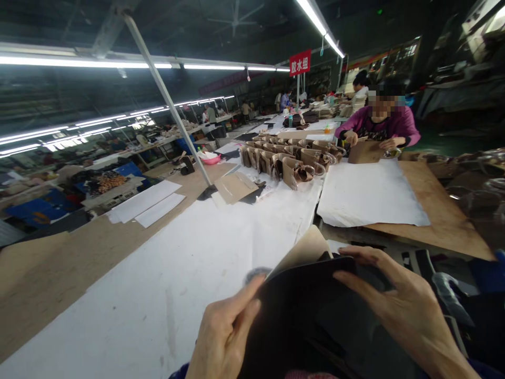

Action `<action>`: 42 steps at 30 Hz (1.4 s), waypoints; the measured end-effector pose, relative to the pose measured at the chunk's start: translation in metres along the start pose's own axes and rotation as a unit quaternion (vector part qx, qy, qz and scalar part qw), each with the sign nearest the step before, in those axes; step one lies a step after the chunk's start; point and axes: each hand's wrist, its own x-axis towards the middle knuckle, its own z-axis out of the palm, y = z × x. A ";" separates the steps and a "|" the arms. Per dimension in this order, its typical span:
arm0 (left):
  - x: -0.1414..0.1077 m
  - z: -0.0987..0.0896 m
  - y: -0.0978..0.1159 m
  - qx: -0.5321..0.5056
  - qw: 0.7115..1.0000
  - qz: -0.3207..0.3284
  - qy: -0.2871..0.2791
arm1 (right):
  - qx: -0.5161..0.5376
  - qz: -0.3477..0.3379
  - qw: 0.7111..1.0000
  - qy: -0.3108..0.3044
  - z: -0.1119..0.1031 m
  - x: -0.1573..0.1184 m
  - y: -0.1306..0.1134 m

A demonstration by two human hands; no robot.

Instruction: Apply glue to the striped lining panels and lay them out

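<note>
A black, leather-like panel (300, 305) fills the lower middle of the view, close to my body. My left hand (229, 326) pinches its left edge between thumb and fingers. On the upper right edge, my right hand (398, 300) grips the same panel, thumb on the near face and fingers behind. A curled beige piece (305, 250) rises behind the panel's top edge; whether it is joined to the panel I cannot tell. The lower part of the panel is dark and hard to make out.
White-covered table (205, 263) ahead. Rows of brown bags (276, 158) stand on it, with flat beige boards (235, 187) and white sheets (150, 202) to their left. A slanting metal pole (169, 100) rises there. Across the right-hand table, a person in purple (394, 123) handles a brown piece.
</note>
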 end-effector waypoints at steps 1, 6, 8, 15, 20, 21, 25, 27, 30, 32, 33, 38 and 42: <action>0.000 -0.002 0.002 -0.001 1.000 -0.008 0.007 | 0.026 0.039 0.999 0.003 0.001 -0.004 0.005; -0.001 -0.008 0.009 -0.027 0.998 -0.050 -0.035 | 0.158 0.141 0.977 -0.023 0.005 -0.005 0.016; -0.001 -0.009 0.009 -0.040 0.995 -0.058 -0.076 | 0.194 0.193 0.960 -0.061 0.003 0.001 0.010; 0.005 -0.011 0.021 -0.128 0.984 -0.059 -0.112 | 0.249 0.340 0.905 -0.061 -0.001 0.014 -0.005; 0.006 -0.010 0.025 -0.131 0.986 -0.041 -0.090 | 0.253 0.376 0.891 -0.032 0.006 0.011 0.001; 0.006 -0.010 0.022 -0.120 0.988 -0.025 -0.097 | 0.255 0.373 0.892 -0.026 0.007 0.011 0.001; 0.011 -0.009 0.009 -0.068 0.992 0.062 -0.081 | 0.263 0.379 0.887 -0.013 0.004 0.012 -0.002; 0.014 -0.005 0.003 -0.039 0.993 0.108 -0.038 | 0.258 0.381 0.888 -0.010 0.002 0.012 -0.003; 0.017 0.005 0.000 -0.010 0.987 0.157 0.015 | 0.240 0.369 0.898 -0.013 0.000 0.012 -0.005; 0.019 0.014 0.001 0.004 0.985 0.170 0.038 | 0.226 0.364 0.903 -0.014 0.000 0.012 -0.005; 0.020 0.019 0.003 0.014 0.983 0.176 0.051 | 0.221 0.367 0.903 -0.012 0.000 0.012 -0.005; 0.029 0.041 0.014 0.074 0.961 0.217 0.156 | 0.223 0.392 0.892 0.007 -0.001 0.011 -0.007; 0.031 0.046 0.014 0.103 0.948 0.230 0.195 | 0.204 0.394 0.896 -0.003 -0.001 0.008 -0.005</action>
